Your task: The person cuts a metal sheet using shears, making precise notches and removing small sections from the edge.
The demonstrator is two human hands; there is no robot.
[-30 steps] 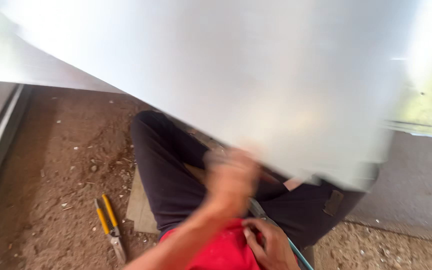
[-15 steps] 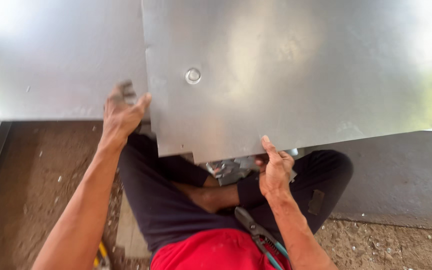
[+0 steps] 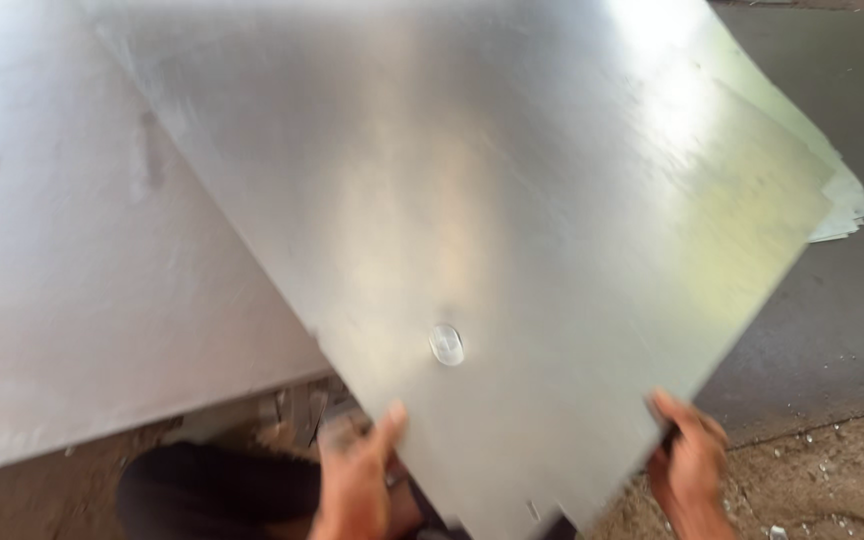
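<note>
Fingers of my left hand (image 3: pixel 357 478) clamp the near edge of the metal sheet (image 3: pixel 512 260), thumb on top; my right hand (image 3: pixel 690 468) pinches its right near corner the same way. Half a second ago the sheet lay square to me; now it is swung round, the corner pointing at my lap, its small round dimple (image 3: pixel 446 343) closer in. Beneath lies a larger sheet (image 3: pixel 82 290), probably more stacked at the far right edge (image 3: pixel 845 205), blurred. Dirt floor (image 3: pixel 832 480) borders them.
</note>
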